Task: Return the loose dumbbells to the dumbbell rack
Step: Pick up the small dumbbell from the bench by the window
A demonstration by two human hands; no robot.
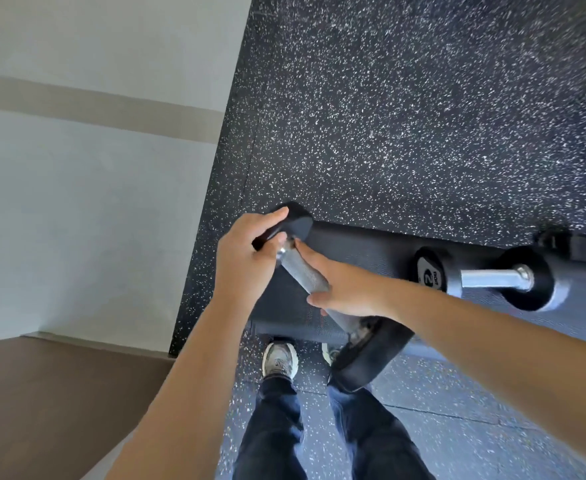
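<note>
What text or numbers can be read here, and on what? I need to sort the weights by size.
"2": a white digit on the round end face of the resting dumbbell, lying sideways to the camera; a second character beside it is cut off and blurred, so the full number is unclear.
Small print above that digit: too blurred to read.
Held dumbbell: no marking shows.
Shoe: its tongue logo is too small to read.

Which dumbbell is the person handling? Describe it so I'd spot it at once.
Start at the dark rack shelf running across the speckled floor. At its left end, near the wall, both hands grip a dumbbell with a knurled handle and black heads. Unlike the dumbbell resting on the shelf to the right, it is tilted and held.
</note>
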